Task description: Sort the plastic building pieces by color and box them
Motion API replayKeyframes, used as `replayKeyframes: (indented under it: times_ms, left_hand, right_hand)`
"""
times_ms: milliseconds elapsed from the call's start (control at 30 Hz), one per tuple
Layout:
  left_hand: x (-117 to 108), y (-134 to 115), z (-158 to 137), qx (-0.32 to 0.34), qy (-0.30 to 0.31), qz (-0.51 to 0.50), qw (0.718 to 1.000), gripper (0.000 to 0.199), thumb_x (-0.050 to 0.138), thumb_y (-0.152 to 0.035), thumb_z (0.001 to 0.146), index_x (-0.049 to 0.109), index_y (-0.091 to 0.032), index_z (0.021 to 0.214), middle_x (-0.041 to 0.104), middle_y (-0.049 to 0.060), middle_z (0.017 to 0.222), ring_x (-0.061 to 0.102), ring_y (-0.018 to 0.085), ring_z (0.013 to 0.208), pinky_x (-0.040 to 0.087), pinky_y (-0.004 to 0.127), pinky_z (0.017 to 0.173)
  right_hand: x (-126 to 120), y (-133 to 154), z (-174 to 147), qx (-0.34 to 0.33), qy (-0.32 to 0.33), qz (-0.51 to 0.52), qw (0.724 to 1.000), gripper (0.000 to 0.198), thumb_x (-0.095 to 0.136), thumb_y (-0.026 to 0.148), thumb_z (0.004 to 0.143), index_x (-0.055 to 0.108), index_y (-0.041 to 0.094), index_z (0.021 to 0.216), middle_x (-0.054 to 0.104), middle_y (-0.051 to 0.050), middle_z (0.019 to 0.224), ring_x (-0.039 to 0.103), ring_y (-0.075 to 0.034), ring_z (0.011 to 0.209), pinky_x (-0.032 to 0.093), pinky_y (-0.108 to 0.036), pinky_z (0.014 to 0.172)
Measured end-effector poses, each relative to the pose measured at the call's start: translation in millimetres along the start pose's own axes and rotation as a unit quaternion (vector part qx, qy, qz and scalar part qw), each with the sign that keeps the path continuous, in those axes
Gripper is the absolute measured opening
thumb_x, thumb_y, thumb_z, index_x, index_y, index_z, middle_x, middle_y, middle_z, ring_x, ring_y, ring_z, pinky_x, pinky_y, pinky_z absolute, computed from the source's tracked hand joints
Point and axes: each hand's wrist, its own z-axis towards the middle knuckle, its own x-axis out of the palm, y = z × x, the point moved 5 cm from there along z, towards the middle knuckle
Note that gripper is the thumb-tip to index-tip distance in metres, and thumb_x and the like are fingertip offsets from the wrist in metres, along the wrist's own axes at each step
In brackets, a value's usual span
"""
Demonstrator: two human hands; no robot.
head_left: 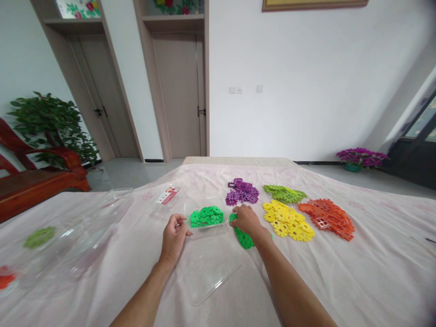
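Observation:
In front of me stands a clear plastic box [208, 230] with a layer of green snowflake discs [206, 216] inside. My left hand [177, 229] is closed at the box's left wall, thumb and fingers gripping its rim. Just right of the box, my right hand [245, 219] reaches over a pile of green snowflake discs [244, 238]. Its fingers are curled down onto the discs, and the hand and forearm hide part of that pile. A flat clear lid [209, 274] lies on the cloth between my forearms.
Beyond my right hand lie piles of purple pieces [242, 191], light green pieces [285, 194], yellow discs [289, 221] and orange pieces [329, 218]. Clear containers [85, 236] stand at left, one near light green pieces [39, 237]. A labelled clear lid [166, 200] lies behind my left hand.

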Motion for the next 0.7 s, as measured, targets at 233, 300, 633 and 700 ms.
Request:
replayKeyframes:
  times_ms: [233, 300, 633, 700]
  left_hand:
    - [6, -5, -3, -0.025, 0.023, -0.087, 0.996, 0.026, 0.062, -0.032, 0.073, 0.051, -0.022, 0.095, 0.053, -0.009, 0.075, 0.055, 0.007, 0.049, 0.056, 0.031, 0.064]
    - [9, -7, -4, -0.045, 0.036, -0.107, 0.993, 0.029, 0.063, -0.030, 0.070, 0.051, -0.022, 0.096, 0.050, -0.011, 0.071, 0.051, 0.006, 0.047, 0.057, 0.030, 0.063]
    - [16, -6, -7, -0.090, 0.095, -0.163, 0.978, 0.035, 0.065, -0.025, 0.067, 0.053, -0.022, 0.100, 0.047, -0.012, 0.066, 0.044, 0.005, 0.047, 0.056, 0.029, 0.065]
    - [16, -5, -8, -0.094, 0.098, -0.163, 0.977, 0.036, 0.065, -0.025, 0.067, 0.054, -0.022, 0.101, 0.046, -0.012, 0.064, 0.044, 0.005, 0.048, 0.056, 0.030, 0.066]
  right_hand:
    - [-6, -8, 0, 0.008, -0.013, 0.038, 0.999, 0.024, 0.073, 0.027, 0.073, 0.071, 0.021, 0.096, 0.070, -0.006, 0.099, 0.061, -0.022, 0.096, 0.033, -0.026, 0.068]
    - [-15, -11, 1, 0.027, -0.056, 0.067, 0.996, 0.017, 0.069, 0.028, 0.077, 0.071, 0.022, 0.093, 0.071, -0.005, 0.094, 0.063, -0.021, 0.091, 0.033, -0.026, 0.066]
    - [-36, 28, 0, -0.101, -0.114, 0.368, 0.917, 0.021, 0.068, 0.027, 0.078, 0.072, 0.018, 0.097, 0.074, -0.002, 0.088, 0.065, -0.017, 0.076, 0.047, -0.026, 0.069]
    - [-40, 34, -3, -0.130, -0.100, 0.366, 0.916, 0.030, 0.070, 0.023, 0.077, 0.071, 0.018, 0.106, 0.074, -0.004, 0.098, 0.066, -0.017, 0.080, 0.048, -0.026, 0.073]
